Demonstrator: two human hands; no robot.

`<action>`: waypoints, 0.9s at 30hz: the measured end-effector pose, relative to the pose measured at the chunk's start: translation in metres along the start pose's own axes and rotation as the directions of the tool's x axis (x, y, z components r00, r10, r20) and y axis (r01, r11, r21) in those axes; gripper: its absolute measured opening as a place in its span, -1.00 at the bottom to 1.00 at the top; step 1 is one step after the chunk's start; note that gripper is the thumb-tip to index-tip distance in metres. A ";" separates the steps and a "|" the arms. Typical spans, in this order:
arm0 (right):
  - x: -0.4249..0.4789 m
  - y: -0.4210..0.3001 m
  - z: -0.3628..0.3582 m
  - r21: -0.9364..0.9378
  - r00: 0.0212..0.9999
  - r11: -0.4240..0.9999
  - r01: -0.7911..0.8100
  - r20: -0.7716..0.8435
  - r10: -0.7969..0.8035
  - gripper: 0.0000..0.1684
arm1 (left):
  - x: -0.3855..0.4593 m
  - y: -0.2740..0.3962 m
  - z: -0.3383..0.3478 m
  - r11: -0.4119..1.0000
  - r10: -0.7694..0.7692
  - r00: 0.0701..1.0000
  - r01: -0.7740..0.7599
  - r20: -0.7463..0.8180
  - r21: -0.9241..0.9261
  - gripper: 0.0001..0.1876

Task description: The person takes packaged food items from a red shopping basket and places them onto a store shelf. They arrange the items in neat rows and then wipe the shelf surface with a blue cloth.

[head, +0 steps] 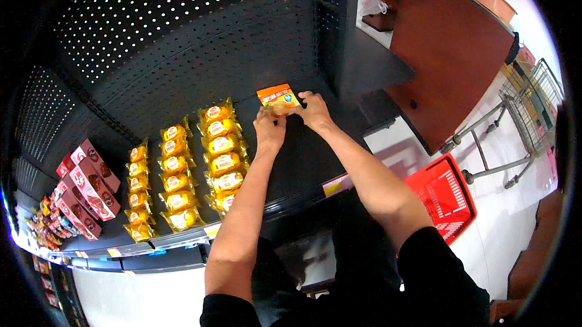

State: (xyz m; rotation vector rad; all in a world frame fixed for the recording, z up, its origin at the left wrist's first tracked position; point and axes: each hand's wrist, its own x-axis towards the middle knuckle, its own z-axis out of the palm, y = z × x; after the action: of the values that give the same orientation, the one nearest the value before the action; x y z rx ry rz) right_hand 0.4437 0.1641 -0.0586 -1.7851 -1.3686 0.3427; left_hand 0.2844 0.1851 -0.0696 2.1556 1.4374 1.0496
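Observation:
An orange snack packet [278, 96] with printing on it lies or stands near the back of a black shop shelf [300, 158]. My left hand [270, 127] touches its lower left edge with bent fingers, and my right hand [313, 111] holds its lower right side. Whether the packet rests on the shelf cannot be told. To the left of my hands, yellow wrapped cakes [224, 162] lie in several columns running from back to front; my left forearm passes over the front end of the nearest column.
Pink boxes [93, 188] and other packets [50, 220] stand farther left. A perforated black panel [182, 54] rises behind the shelf. Price tags line its front edge. At right are a red shopping basket [443, 197], a metal cart [523, 122] and a brown counter [450, 45].

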 end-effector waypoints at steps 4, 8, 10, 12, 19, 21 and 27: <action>-0.020 -0.002 -0.057 0.440 0.980 0.886 -0.145 0.190 0.066 -0.57 | -0.017 0.019 -0.011 0.987 0.163 0.975 -0.164 -0.149 0.006 -0.73; -0.079 0.034 -0.127 0.617 0.997 0.786 -0.039 0.080 -0.013 -0.71 | -0.037 0.052 -0.034 0.952 0.304 0.935 -0.302 -0.181 0.039 -0.73; -0.124 0.060 -0.160 0.596 0.994 0.796 -0.104 0.099 0.055 -0.72 | -0.050 0.059 -0.050 0.934 0.350 0.915 -0.358 -0.199 -0.006 -0.72; -0.175 0.136 -0.200 0.516 0.982 0.839 -0.173 0.023 0.188 -0.71 | -0.065 0.091 -0.045 0.926 0.319 0.942 -0.332 -0.103 -0.176 -0.74; -0.347 0.310 -0.221 -0.008 0.732 0.753 -0.658 0.226 0.642 -0.64 | -0.113 0.134 -0.047 0.904 0.317 0.948 -0.292 0.032 -0.314 -0.79; -0.382 0.343 -0.198 -0.204 0.689 0.731 -0.651 0.244 0.682 -0.56 | -0.124 0.134 -0.045 0.896 0.302 0.952 -0.267 0.046 -0.355 -0.80; -0.437 0.424 -0.153 -0.394 0.821 0.910 -0.131 0.470 0.323 -0.29 | -0.156 0.135 -0.048 0.863 0.226 0.961 -0.122 0.158 -0.491 -0.79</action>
State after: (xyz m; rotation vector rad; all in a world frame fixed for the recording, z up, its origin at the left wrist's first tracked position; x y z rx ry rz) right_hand 0.6640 -0.3161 -0.3972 -2.2721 -1.6657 0.8204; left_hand 0.3026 -0.0177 -0.0123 1.9769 0.7896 1.0628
